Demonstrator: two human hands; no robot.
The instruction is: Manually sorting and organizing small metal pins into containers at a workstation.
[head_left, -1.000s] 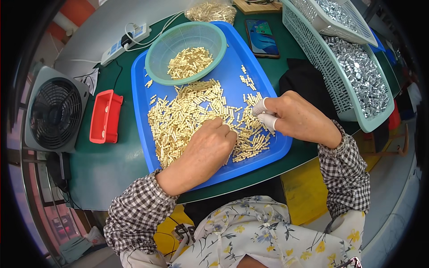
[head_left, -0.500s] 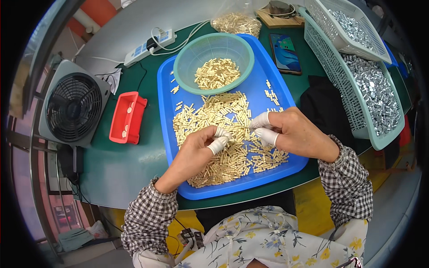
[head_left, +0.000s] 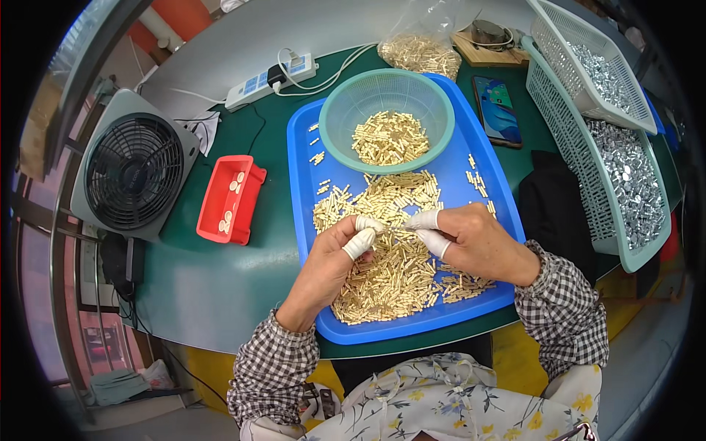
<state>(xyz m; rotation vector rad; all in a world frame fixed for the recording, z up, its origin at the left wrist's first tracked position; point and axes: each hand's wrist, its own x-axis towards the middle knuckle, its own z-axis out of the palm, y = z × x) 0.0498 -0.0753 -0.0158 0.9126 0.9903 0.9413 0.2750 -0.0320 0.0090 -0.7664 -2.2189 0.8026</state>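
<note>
Over the blue tray [head_left: 502,192], my left hand [head_left: 334,257] and my right hand [head_left: 482,241] meet almost fingertip to fingertip. White finger cots cover the thumb and index finger of each. Both hands pinch closed, and a thin small piece seems to lie between them, too small to make out. Beneath them spreads a heap of small brass pins [head_left: 386,283], ridged and stick-like. At the tray's far end a green plastic colander [head_left: 334,128] holds more brass pins [head_left: 390,137].
Left of the tray stands a red bin [head_left: 248,209] with a few round pieces, then a fan [head_left: 132,173]. Behind are a power strip [head_left: 268,82] and a bag of brass pieces [head_left: 419,53]. To the right lie a phone [head_left: 496,110], black cloth [head_left: 555,206] and baskets [head_left: 636,257] of silvery parts.
The whole scene has shifted right and slightly down in the picture. My hands have come closer together, and both stay pinched.
</note>
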